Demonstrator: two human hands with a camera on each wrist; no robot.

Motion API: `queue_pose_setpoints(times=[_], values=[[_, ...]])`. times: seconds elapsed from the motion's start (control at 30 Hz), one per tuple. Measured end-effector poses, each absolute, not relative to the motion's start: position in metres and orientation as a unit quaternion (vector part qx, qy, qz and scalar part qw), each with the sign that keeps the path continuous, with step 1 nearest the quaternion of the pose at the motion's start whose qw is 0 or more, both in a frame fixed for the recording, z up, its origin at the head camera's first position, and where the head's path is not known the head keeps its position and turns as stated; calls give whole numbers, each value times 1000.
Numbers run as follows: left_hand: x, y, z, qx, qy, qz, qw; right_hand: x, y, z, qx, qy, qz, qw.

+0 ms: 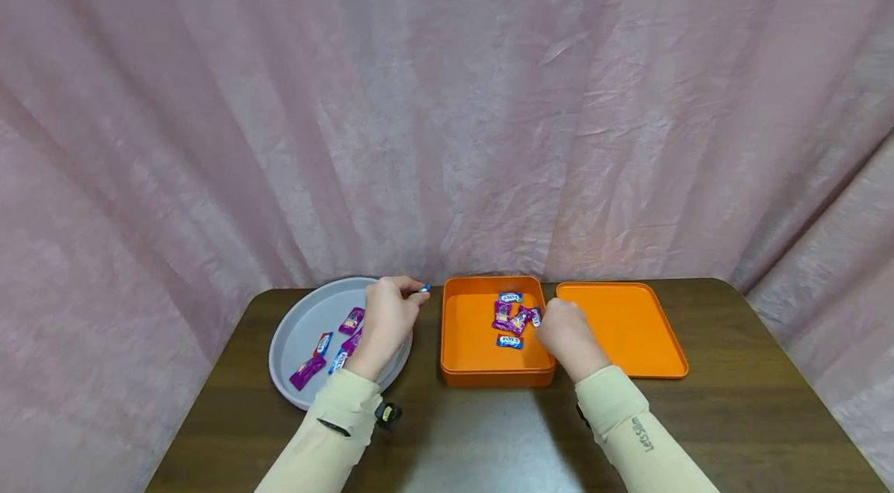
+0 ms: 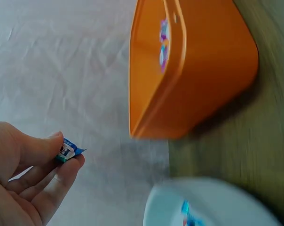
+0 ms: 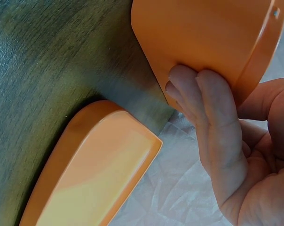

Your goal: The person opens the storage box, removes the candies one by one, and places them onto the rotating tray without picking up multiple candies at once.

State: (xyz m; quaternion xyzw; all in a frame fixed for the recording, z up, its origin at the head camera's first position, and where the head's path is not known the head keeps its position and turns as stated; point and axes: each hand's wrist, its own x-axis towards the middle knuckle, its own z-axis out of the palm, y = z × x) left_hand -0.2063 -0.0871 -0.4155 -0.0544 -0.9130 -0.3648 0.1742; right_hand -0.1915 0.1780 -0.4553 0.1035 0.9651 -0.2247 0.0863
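My left hand is raised over the right rim of a round grey tray. Between thumb and fingertips it pinches a small blue-wrapped candy, clear of tray and box. An open orange box stands to its right; purple-wrapped candies and blue-and-white ones lie inside. At the box's right side is my right hand. The right wrist view shows its fingers against the outer wall, with the thumb at the rim, gripping the box's side. The thumb's tip is hidden.
Several purple candies, a red one and a blue one lie in the tray, partly behind my left forearm. A flat orange lid lies right of the box on the wooden table. A pink curtain hangs behind.
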Motion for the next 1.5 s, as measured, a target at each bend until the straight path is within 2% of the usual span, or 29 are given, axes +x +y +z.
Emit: queue_pose_setpoints(times=[0.23, 0.6, 0.7, 0.93, 1.5], values=[[-205, -126, -414, -28, -920, -344, 185, -192, 177, -457, 104, 963, -230, 90], [-195, -167, -425, -8, -942, -304, 144, -193, 177, -456, 110, 963, -227, 93], [-192, -176, -428, -9, -953, -282, 110, -193, 176, -456, 116, 961, -230, 96], [-186, -193, -433, 11, -967, -256, -13, -193, 177, -457, 117, 962, -229, 95], [-180, -200, -444, 37, -971, -217, -90, -194, 177, -457, 114, 962, -228, 95]])
